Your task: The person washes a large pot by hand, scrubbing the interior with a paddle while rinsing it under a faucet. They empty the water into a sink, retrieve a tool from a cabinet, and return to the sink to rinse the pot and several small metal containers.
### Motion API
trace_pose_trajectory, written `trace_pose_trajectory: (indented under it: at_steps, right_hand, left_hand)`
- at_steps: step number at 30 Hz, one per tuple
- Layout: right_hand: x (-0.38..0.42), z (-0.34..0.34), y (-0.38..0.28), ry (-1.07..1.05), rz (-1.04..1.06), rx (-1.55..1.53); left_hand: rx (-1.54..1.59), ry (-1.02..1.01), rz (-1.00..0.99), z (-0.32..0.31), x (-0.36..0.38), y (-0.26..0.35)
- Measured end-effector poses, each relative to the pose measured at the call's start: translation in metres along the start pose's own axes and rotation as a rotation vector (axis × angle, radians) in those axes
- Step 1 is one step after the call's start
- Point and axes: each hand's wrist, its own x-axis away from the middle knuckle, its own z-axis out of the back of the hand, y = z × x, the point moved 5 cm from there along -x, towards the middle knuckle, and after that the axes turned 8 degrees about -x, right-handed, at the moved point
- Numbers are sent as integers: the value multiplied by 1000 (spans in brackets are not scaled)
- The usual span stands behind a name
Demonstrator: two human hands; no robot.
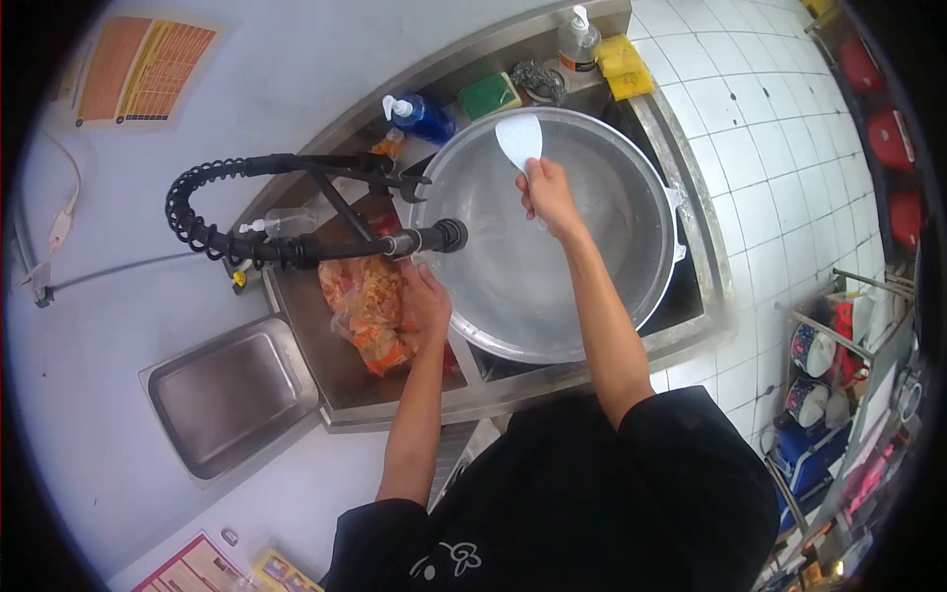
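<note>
A white rice paddle [519, 141] is held by its handle in my right hand [549, 197], its blade over the far side of a large round metal pot [582, 345]. My left hand [427, 299] is at the pot's left rim, just below the black spray faucet [424, 240], its fingers stretched toward the faucet's metal section. Beside that hand, a clear plastic bag of orange-red food [373, 311] lies in the left sink basin [306, 296]. The pot stands over the right basin, with a cloudy grey inside.
Behind the pot are a blue pump bottle [426, 118], a green scouring sponge [489, 96], a steel scrubber [539, 81], a clear pump bottle [579, 44] and yellow cloths [623, 67]. A steel tray [232, 395] is at the left. Red stools [893, 138] stand beyond the tiled floor [760, 128].
</note>
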Motion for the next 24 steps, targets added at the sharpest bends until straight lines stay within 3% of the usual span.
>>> trace_pose_trajectory:
  at_steps: [3,5,6,8,9,13,16,18,22,24]
  right_hand:
    - [-4,-2,24,119,-4,112]
    - [-16,1,37,367,285,304]
    - [-21,-7,49,361,283,305]
    - [-18,-31,64,256,455,600]
    - [-16,-38,67,185,376,636]
    - [-19,-23,48,297,343,531]
    - [-19,-32,61,215,327,605]
    - [-26,-39,69,-74,237,725]
    - [-12,-38,105,110,286,629]
    - [2,-60,145,-341,242,865]
  left_hand:
    - [-22,-60,17,-17,-1,-16]
    - [24,-28,-22,-25,-8,-21]
    - [-11,21,-57,-25,-9,-20]
    - [-54,53,-88,-24,-2,-21]
    - [-17,43,-101,-21,-4,-18]
    - [-2,4,-57,-23,-4,-21]
    - [144,37,-87,-26,-4,-21]
    - [180,-30,-38,-26,-4,-23]
    - [244,-59,-5,-47,-4,-37]
    - [236,-65,-19,-42,-5,-32]
